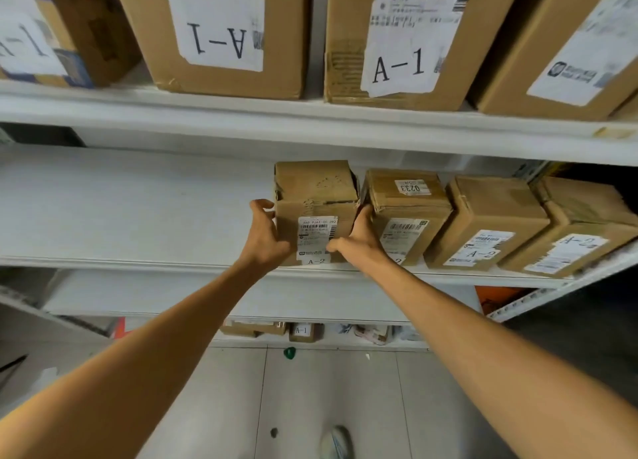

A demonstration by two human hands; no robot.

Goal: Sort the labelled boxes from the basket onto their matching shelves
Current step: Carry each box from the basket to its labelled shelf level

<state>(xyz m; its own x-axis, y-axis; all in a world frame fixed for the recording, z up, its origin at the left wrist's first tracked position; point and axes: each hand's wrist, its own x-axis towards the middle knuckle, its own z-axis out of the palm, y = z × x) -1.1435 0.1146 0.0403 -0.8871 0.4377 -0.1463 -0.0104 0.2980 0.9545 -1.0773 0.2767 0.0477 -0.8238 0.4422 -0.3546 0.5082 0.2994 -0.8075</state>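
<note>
The A-2 box (317,196), a small brown carton with a white label on its front, stands on the middle shelf (138,217) near the centre of the view. Both hands hold it. The left hand (269,237) is at the 9 o'clock side of the box, its fingers curled around the left edge and its thumb on the front. The right hand (355,241) is at the 3 o'clock side: the thumb lies across the lower part of the label, and the fingers go into the narrow gap between this box and the next one.

At 3 o'clock from the held box three more small cartons stand in a row on the same shelf: the second box (407,213), just beside it, then the third box (490,217) and the fourth box (580,223), both marked A-2.

At 12 o'clock is the upper shelf (207,113). It carries a large carton with an upside-down A-1 label (214,27) and a large carton with an upright A-1 label (397,37).

At 6 o'clock the grey floor (310,389) shows between the arms, with a small green object (289,352) on it and the tip of a shoe (336,443).
</note>
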